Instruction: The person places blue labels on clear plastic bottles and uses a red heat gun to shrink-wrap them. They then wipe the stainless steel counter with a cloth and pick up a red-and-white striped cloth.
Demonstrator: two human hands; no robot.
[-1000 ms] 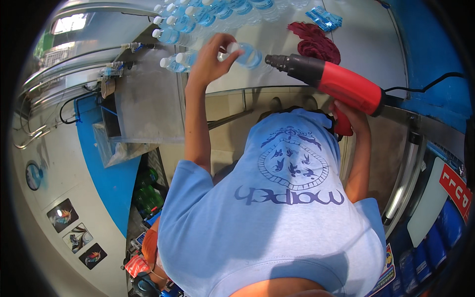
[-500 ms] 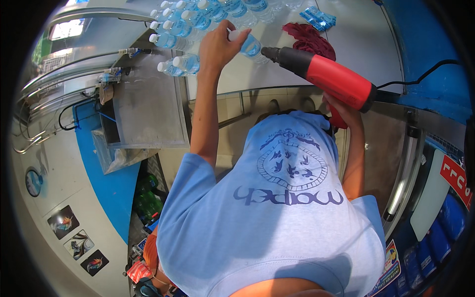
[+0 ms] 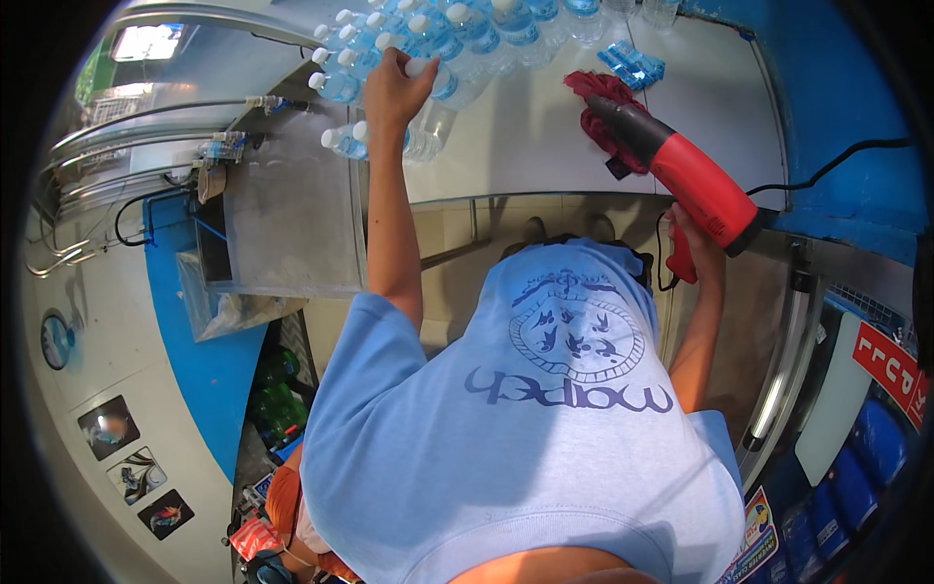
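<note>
My left hand is closed near the white cap of a small clear water bottle with a blue label. The bottle leans to the right, close against the group of similar bottles at the far side of the white table. Two more bottles, one of them this bottle, stand on the near side of my left wrist. My right hand grips the handle of a red and black heat gun. Its dark nozzle points to the far left, over a crumpled maroon cloth.
Blue plastic wrappers lie beyond the cloth on the white table. A black cord runs along the blue wall at the right. Left of the table are a metal basin and steel pipes.
My left hand and its bottle have moved left, toward the grouped bottles. The heat gun has swung right and away from the bottle; its nozzle was right beside the bottle before.
</note>
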